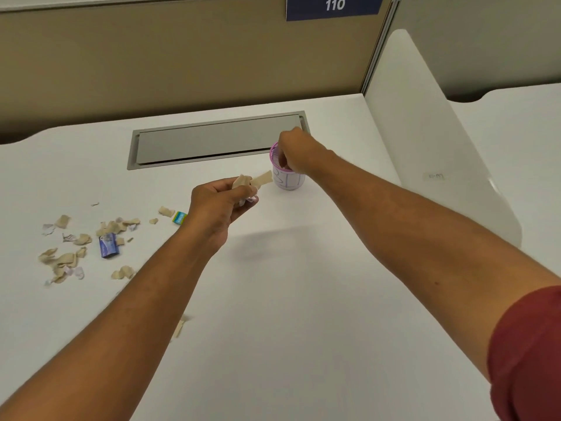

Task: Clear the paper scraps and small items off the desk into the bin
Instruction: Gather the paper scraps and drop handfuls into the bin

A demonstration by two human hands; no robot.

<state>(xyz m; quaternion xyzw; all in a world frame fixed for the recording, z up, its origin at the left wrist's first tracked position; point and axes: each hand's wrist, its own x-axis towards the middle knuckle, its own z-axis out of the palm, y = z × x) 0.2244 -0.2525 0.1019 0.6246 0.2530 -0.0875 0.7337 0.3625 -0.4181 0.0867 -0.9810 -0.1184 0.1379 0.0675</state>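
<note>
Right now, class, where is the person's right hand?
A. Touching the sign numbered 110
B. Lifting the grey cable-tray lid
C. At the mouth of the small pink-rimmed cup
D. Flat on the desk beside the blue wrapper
C: the right hand sits at the top of the small pink-rimmed cup, fingers dipping into its opening, while the left hand holds paper scraps just beside it.
</note>
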